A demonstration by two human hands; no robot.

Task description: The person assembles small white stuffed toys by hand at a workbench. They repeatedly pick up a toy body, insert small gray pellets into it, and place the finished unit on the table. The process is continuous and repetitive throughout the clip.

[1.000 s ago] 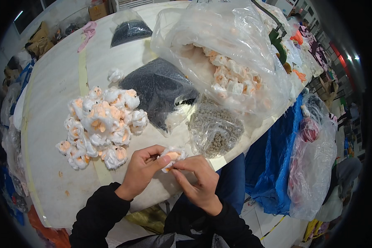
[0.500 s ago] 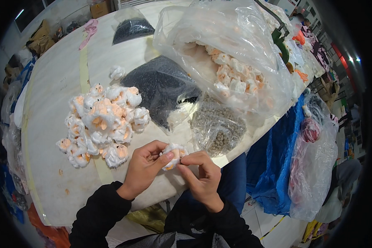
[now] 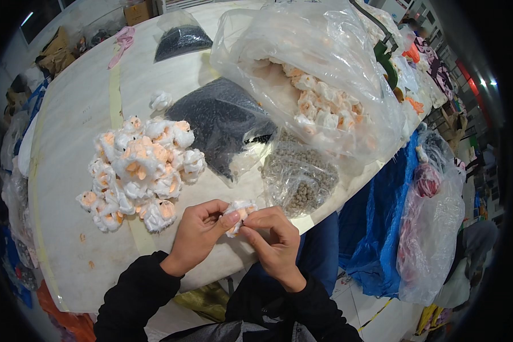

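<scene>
I can't make out any readable word, number or sign from here. Only some faint little marks (image 3: 86, 112) show on the pale tabletop (image 3: 62, 228), toward its left side, and they're too small to read.

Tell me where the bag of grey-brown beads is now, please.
In the head view, the bead bag lies right of centre on the table, just beyond the right hand.

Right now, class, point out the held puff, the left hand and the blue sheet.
Held puff (image 3: 244, 210), head view: its peach middle.
Left hand (image 3: 196, 234), head view: near the thumb's base.
Blue sheet (image 3: 376, 228), head view: middle of its hanging part.
</scene>
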